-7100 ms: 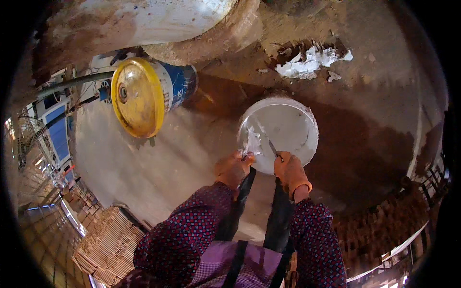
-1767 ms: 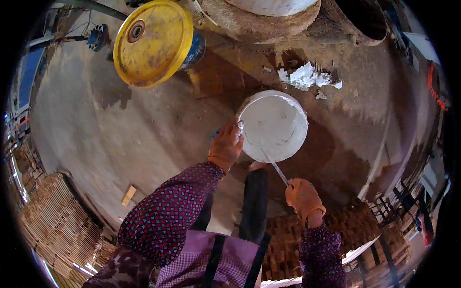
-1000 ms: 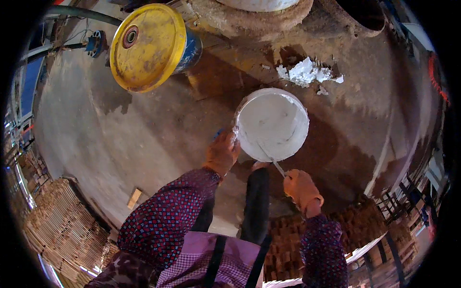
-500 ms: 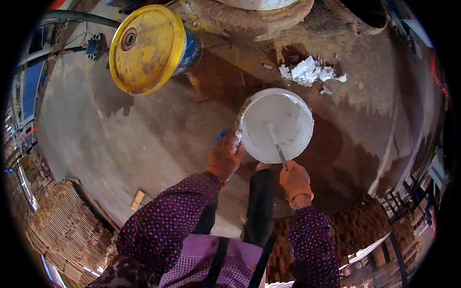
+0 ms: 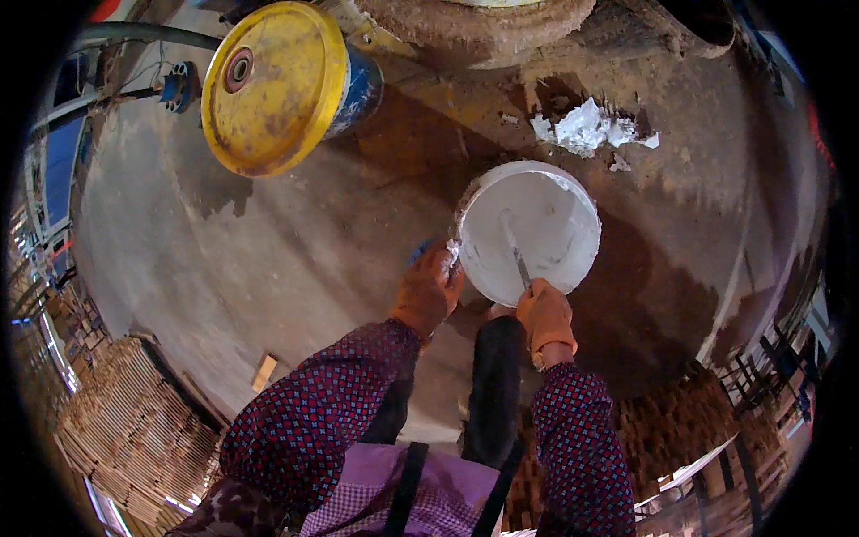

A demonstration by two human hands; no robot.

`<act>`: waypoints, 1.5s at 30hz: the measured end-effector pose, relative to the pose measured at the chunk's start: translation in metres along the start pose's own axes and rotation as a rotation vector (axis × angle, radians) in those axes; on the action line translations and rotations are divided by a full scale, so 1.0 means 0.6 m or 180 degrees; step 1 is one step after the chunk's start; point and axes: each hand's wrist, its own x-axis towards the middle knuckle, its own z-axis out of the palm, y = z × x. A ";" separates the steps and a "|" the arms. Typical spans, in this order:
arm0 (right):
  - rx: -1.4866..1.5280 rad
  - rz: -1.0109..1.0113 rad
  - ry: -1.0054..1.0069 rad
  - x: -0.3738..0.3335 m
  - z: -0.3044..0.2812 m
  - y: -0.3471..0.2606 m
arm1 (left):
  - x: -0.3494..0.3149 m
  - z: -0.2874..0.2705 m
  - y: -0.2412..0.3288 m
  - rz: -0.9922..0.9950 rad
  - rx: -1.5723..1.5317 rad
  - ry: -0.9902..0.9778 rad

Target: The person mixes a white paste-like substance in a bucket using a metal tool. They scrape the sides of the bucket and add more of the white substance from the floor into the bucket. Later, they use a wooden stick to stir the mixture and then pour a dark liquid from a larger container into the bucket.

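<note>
A white bucket (image 5: 586, 264) stands on the floor in front of me, its mouth facing up and its inside coated with pale, thick material. My left hand (image 5: 429, 288), in an orange glove, is closed at the bucket's left edge, by a white smear on the rim. My right hand (image 5: 546, 313), also gloved in orange, is wrapped round the near end of a thin rod (image 5: 521, 266). That rod slants over the near rim, and its far end dips into the white material, where its tip is hidden.
A yellow-lidded blue bucket (image 5: 273, 89) stands far left. White clumps (image 5: 591, 128) lie on the floor beyond the white bucket. A crusted round vessel (image 5: 483, 27) is at the far edge. Stacked wooden pieces (image 5: 134, 421) sit near left, and another stack (image 5: 671, 416) near right.
The right hand and rod have shifted slightly left and away from me relative to the bucket. The whole view has moved a little; the left hand stays at the rim.
</note>
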 end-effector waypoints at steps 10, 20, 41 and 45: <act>0.0445 0.0031 0.0583 -0.013 0.002 -0.020 | 0.019 -0.022 0.029 -0.0051 -0.0694 0.0247; 0.0578 -0.0008 0.1121 -0.052 0.036 -0.015 | 0.024 -0.006 0.007 0.0102 -0.0427 0.0332; 0.1453 0.0070 0.1311 0.052 0.084 -0.025 | 0.019 0.013 -0.016 -0.0736 -0.1752 -0.0431; 0.2021 0.0296 0.1394 0.068 0.123 -0.013 | 0.028 -0.004 0.015 -0.0286 -0.1164 -0.0304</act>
